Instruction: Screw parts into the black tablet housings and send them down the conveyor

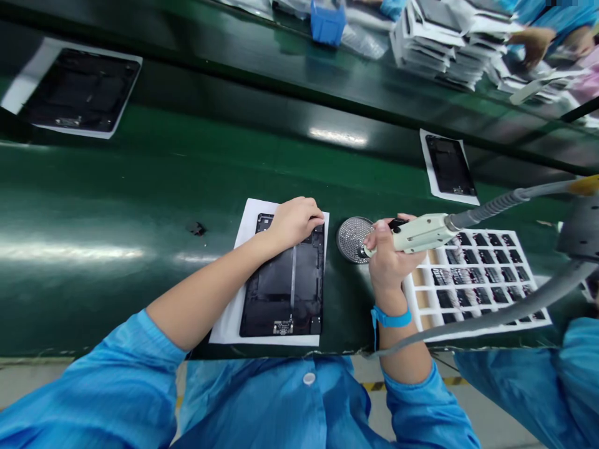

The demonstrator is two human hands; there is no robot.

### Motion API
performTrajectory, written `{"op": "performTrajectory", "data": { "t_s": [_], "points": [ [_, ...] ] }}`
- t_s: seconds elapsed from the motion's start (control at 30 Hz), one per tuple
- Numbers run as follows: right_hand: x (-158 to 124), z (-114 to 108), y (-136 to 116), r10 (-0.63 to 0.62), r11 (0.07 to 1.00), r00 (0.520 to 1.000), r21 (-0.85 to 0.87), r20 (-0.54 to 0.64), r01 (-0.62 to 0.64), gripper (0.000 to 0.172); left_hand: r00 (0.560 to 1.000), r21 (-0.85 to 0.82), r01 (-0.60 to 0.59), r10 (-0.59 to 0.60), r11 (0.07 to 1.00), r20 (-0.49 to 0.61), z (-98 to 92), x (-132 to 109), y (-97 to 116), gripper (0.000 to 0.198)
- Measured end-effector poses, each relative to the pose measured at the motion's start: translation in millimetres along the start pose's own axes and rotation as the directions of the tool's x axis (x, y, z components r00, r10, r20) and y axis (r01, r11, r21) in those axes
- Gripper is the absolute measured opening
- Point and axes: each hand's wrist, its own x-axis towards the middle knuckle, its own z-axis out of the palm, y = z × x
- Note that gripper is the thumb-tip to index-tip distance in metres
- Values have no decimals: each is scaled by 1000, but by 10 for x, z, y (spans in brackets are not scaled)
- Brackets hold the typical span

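- While the tablet (281, 293) is lying flat on a white sheet (227, 327) on the green table (140, 187), its black inside is facing up.
- At the tablet's far right corner, the left hand (297, 221) is resting with fingers bending close together; whether they are pinching anything, I cannot tell.
- To the right of the tablet, the right hand (392, 259) is clamping round a pale screwdriver (423, 234), and a blue band (392, 318) is circling that wrist.
- Just right of the tablet, a round metal dish (352, 236) is sitting by the screwdriver's tip; whether they are touching, I cannot tell.
- Farther right of the tablet, a white tray (482, 334) is holding rows of small black parts (485, 256).
- Left of the tablet, a small black piece (197, 229) is lying apart.
- Well beyond the tablet, a second tablet (84, 90) is lying leftward and a third tablet (450, 163) rightward.
- Farthest beyond the tablet, a blue bin (327, 24) is standing, and rightward a co-worker's hand (536, 47) is hovering near paper-like stacks (430, 53).
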Motion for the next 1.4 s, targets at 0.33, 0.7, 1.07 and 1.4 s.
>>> {"op": "performTrajectory", "data": {
  "t_s": [0.33, 0.7, 1.07, 1.4],
  "points": [
    [120, -26, -269, -106, 993, 993, 49, -42, 108, 35, 996, -37, 83, -82, 996, 42, -80, 72, 41, 14],
    [206, 793, -81, -117, 991, 990, 79, 76, 111, 40, 993, -45, 91, -87, 995, 83, -144, 84, 111, 10],
    [165, 834, 137, -126, 992, 988, 38, 91, 123, 44, 988, -12, 94, -92, 996, 122, -164, 102, 165, 12],
    [146, 853, 140, -126, 990, 987, 78, 96, 119, 43, 992, -26, 77, -74, 997, 100, -140, 97, 150, 12]
  ]
}}
